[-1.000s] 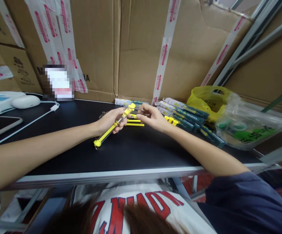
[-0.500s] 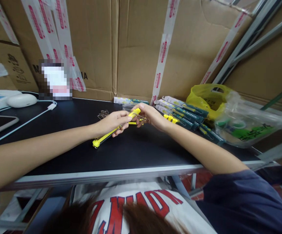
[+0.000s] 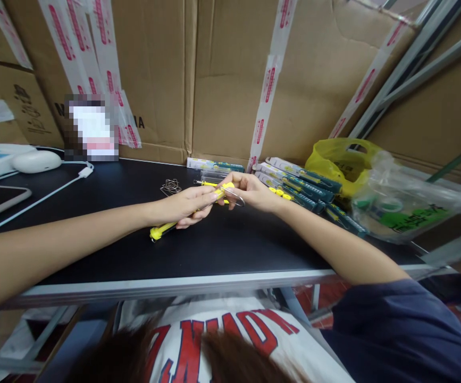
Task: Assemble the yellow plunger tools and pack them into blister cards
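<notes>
My left hand (image 3: 194,205) is wrapped round a slim yellow stick-like tool (image 3: 159,232), which slants from lower left to upper right. Its lower end, with a small metal tip, juts out below my palm. At the upper end, my right hand (image 3: 250,190) has its fingers closed around the yellow head, and a thin curved metal wire (image 3: 237,197) sticks out there. My right fingertips are partly hidden. Just behind my hands lies another thin yellow piece (image 3: 207,184). A tangle of thin wire pieces (image 3: 170,187) rests on the black table (image 3: 230,250), left of it.
Narrow printed boxes (image 3: 302,178) are stacked at the right, with several yellow-ended pieces (image 3: 281,192) beside them. Past these sit a yellow plastic bag (image 3: 334,165) and a clear bag (image 3: 397,207). Phones, a white case (image 3: 36,161) and a cable (image 3: 34,199) lie left. Cardboard (image 3: 230,80) stands behind.
My left hand has slid up the tool towards its upper end. The head has turned slightly, and the curved wire now points out to the right below my right fingers.
</notes>
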`<control>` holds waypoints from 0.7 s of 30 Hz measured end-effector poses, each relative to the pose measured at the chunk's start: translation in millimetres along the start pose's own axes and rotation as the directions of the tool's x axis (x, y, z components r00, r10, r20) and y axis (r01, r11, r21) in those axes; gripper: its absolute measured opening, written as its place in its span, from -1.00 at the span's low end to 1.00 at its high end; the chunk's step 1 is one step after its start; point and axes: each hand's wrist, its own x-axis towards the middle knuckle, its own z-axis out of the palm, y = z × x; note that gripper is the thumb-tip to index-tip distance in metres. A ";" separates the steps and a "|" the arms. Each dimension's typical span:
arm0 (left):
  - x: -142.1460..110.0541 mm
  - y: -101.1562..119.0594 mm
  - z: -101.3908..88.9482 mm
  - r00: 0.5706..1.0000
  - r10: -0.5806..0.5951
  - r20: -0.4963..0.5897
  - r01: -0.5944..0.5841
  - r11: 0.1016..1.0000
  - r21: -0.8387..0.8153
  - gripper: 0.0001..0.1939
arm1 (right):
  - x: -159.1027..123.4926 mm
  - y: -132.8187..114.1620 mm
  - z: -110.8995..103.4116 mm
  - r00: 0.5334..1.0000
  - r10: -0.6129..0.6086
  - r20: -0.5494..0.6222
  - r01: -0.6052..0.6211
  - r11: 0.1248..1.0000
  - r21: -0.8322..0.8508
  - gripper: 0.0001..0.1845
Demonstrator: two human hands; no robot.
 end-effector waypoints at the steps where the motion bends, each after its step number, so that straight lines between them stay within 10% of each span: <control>1: 0.0 0.6 0.2 1.000 -0.004 0.000 0.004 1.000 0.004 -0.67 | 0.1 1.3 0.0 1.000 -0.009 0.000 0.009 1.000 0.003 -0.59; 21: -1.0 0.8 -2.1 0.999 -0.042 0.028 0.044 0.998 -0.049 -0.64 | -0.9 -2.3 3.3 0.999 0.020 -0.036 -0.019 0.999 0.027 -0.60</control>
